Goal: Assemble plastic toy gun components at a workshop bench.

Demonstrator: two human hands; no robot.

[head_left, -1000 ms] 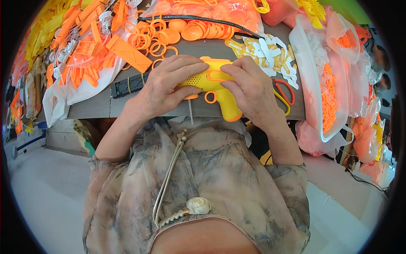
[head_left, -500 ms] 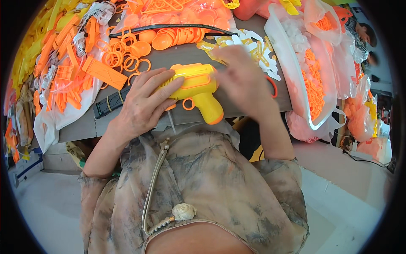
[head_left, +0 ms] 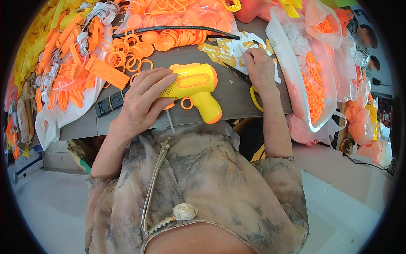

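We see the yellow toy gun [head_left: 195, 86] lying on its side on the grey worktop [head_left: 237, 99], near its front edge, handle pointing toward us. Our left hand [head_left: 141, 103] lies over its rear end, fingers closed loosely around it. Our right hand [head_left: 259, 67] presses flat, open, on white sticker sheets [head_left: 230, 48] just beyond. Orange rings [head_left: 127, 57] lie farther left.
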